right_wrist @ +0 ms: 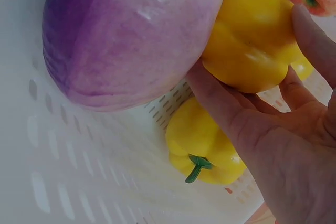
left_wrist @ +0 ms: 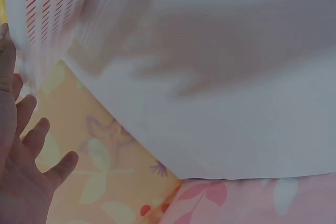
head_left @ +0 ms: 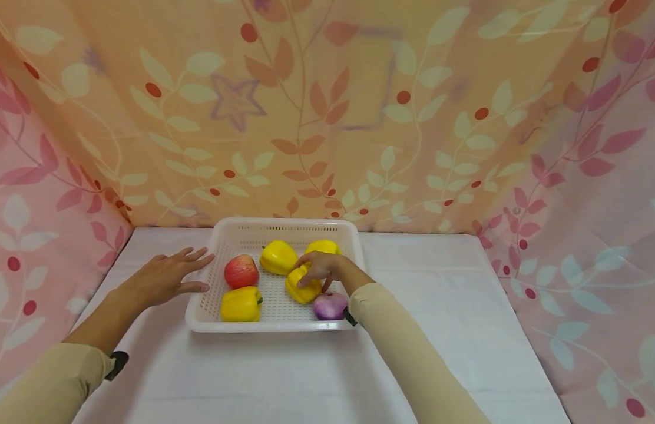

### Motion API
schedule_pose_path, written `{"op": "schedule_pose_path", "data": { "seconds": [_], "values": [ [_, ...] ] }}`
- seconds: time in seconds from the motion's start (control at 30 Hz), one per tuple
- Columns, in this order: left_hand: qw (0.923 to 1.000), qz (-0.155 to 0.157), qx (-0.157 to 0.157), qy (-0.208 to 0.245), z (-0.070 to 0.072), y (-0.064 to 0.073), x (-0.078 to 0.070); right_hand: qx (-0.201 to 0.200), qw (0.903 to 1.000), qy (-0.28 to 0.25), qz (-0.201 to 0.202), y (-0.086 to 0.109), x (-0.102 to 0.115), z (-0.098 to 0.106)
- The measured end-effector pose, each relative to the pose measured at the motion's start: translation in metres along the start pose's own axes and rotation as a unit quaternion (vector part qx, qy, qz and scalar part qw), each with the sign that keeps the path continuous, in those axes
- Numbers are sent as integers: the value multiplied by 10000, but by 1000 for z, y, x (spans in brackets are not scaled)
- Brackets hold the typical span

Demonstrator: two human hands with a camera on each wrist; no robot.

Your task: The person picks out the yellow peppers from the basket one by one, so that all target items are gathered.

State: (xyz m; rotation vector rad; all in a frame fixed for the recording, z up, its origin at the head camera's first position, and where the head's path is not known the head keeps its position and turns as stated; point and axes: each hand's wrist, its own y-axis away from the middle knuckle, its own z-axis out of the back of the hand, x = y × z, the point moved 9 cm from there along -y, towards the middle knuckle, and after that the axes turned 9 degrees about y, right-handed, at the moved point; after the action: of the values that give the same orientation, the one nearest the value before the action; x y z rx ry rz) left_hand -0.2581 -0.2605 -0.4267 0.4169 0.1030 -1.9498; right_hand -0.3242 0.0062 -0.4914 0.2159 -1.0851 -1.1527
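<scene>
White tabletop [head_left: 428, 294], yellow pepper [head_left: 303, 291] between right fingers [right_wrist: 219, 97]

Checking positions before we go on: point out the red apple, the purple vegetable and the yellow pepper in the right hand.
Red apple [head_left: 241, 272]: head view, middle of its skin.
Purple vegetable [right_wrist: 136, 38]: right wrist view, middle of its side.
Yellow pepper [right_wrist: 252, 32]: right wrist view, middle of its exposed side.

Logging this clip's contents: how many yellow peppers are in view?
4, all in the white basket: front-left pepper, back-middle pepper, back-right pepper partly hidden, and center-right pepper held by the right hand.
</scene>
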Motion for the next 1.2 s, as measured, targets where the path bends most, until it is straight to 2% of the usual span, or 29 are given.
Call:
{"op": "schedule_pose_path", "data": {
  "seconds": [0.23,0.47,0.7,0.97,1.2],
  "values": [
    [10000,54,28,55,0,0,2,-154,9988,353,311,9,8,11],
    [10000,23,20,-24,0,0,0,-224,9967,160,764,26,18,33],
    [10000,18,5,6,-1,1,1,-690,9907,195,1160,51,25,64],
    [10000,9,-16,-38,-1,1,2,-962,9869,69,1292,77,16,96],
    [10000,40,-2,-18,-1,1,1,-1480,9797,-3,1356,99,-6,130]
  ]
}}
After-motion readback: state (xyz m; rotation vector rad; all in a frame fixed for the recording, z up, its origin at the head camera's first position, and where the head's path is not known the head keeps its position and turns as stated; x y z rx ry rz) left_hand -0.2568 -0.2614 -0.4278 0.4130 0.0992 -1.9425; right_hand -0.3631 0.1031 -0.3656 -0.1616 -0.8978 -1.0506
